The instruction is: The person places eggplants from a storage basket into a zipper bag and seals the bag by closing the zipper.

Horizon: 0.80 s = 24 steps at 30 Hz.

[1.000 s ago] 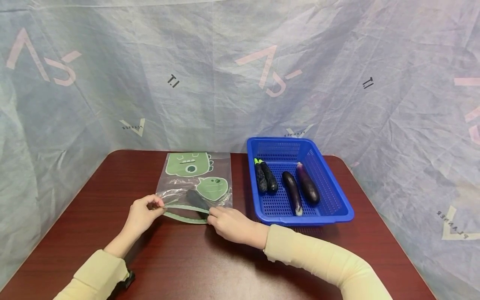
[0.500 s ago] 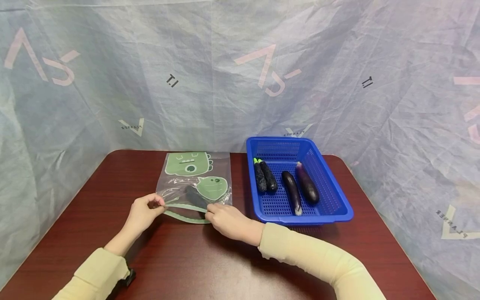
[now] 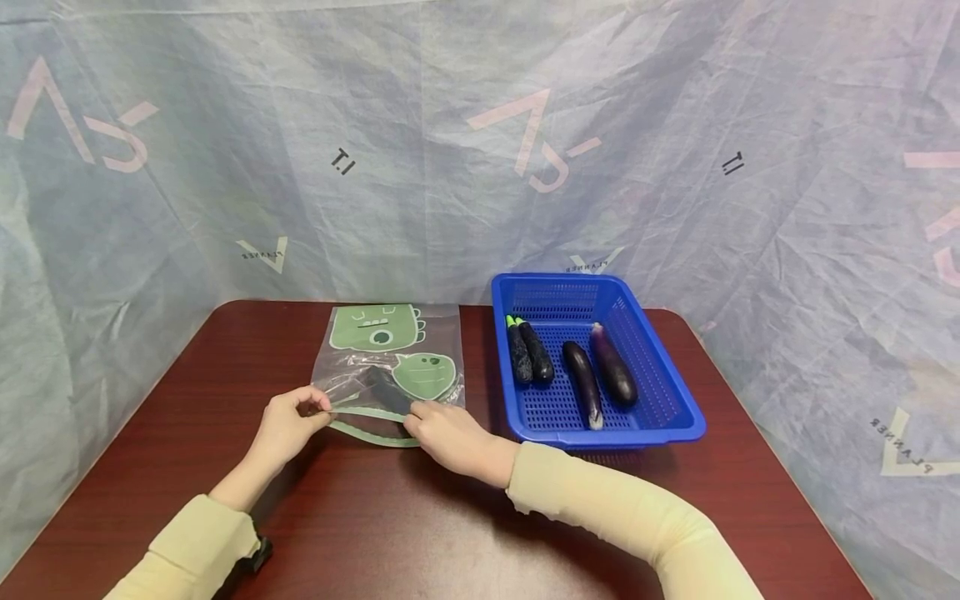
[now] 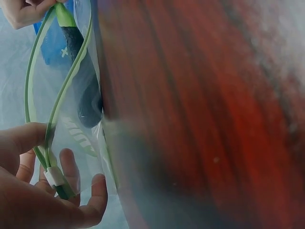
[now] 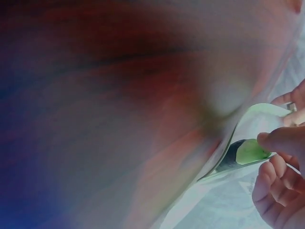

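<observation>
A clear zip bag (image 3: 437, 327) with green dinosaur prints lies flat on the table, its green-edged mouth towards me and parted. My left hand (image 3: 288, 427) pinches the left corner of the mouth, by the white slider (image 4: 55, 176). Inside the bag lies a dark, elongated vegetable (image 4: 85, 74) with a bright green stem end (image 5: 251, 151). At the mouth's right side, my right hand (image 3: 452, 439) grips that green end between thumb and curled fingers, with the bag's edge close by. In the head view my right hand hides the stem end.
To the right stands a blue perforated basket (image 3: 684, 417). It holds two dark green-tipped vegetables (image 3: 537, 353) and two eggplants (image 3: 615, 367). A printed cloth sheet (image 3: 420, 167) hangs behind and beside the brown table (image 3: 390, 533).
My right hand has moved slightly left and away from me, and the dark vegetable has slid a little deeper into the bag. My left hand keeps its hold on the corner.
</observation>
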Each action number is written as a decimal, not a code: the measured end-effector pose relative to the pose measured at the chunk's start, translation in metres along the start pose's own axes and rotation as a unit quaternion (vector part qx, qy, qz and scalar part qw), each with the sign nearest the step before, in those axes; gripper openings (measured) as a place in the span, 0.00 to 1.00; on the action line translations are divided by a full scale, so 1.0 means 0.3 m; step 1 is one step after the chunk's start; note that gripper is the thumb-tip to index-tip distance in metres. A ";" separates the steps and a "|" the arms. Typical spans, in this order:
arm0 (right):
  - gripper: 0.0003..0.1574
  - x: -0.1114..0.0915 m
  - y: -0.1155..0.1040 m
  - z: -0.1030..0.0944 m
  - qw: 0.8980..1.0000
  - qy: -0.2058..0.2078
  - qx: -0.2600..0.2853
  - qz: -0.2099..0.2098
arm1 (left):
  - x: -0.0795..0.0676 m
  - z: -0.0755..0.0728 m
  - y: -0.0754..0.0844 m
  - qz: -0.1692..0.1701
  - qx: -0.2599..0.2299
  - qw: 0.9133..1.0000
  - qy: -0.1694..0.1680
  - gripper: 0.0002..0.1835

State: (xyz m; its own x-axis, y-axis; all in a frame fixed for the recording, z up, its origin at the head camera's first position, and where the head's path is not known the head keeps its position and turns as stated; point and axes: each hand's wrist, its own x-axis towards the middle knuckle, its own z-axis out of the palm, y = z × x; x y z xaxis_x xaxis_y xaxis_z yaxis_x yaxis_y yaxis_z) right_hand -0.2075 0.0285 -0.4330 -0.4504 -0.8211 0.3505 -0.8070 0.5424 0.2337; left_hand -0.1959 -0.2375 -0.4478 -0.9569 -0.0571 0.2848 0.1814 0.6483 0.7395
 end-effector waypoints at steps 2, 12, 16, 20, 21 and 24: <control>0.09 0.006 -0.003 0.007 1.000 0.004 -0.001 0.007 | 0.000 -0.001 -0.001 0.001 0.001 1.000 0.001 0.09; 0.06 0.015 -0.011 0.019 1.000 0.003 0.004 0.026 | -0.001 -0.001 -0.004 -0.004 0.006 1.000 0.003 0.09; 0.05 0.003 -0.016 0.006 1.000 0.007 0.006 0.025 | -0.001 0.001 -0.003 -0.006 0.008 1.000 0.007 0.09; 0.03 -0.010 -0.022 -0.007 1.000 0.017 -0.006 0.019 | -0.001 0.002 -0.006 -0.005 0.007 1.000 0.007 0.08; 0.03 -0.012 -0.023 -0.013 1.000 0.019 -0.009 0.018 | -0.001 0.002 -0.007 -0.004 0.005 1.000 0.007 0.08; 0.02 -0.018 -0.025 -0.031 1.000 0.025 -0.012 0.015 | -0.001 0.000 -0.008 0.002 -0.007 1.000 0.009 0.07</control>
State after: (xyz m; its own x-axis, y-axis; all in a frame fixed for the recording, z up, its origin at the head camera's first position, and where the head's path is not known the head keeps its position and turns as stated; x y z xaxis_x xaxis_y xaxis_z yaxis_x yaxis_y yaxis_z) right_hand -0.1954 0.0304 -0.4280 -0.4547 -0.7946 0.4023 -0.7833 0.5718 0.2440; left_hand -0.1962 -0.2391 -0.4497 -0.9519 -0.0678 0.2988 0.1889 0.6377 0.7468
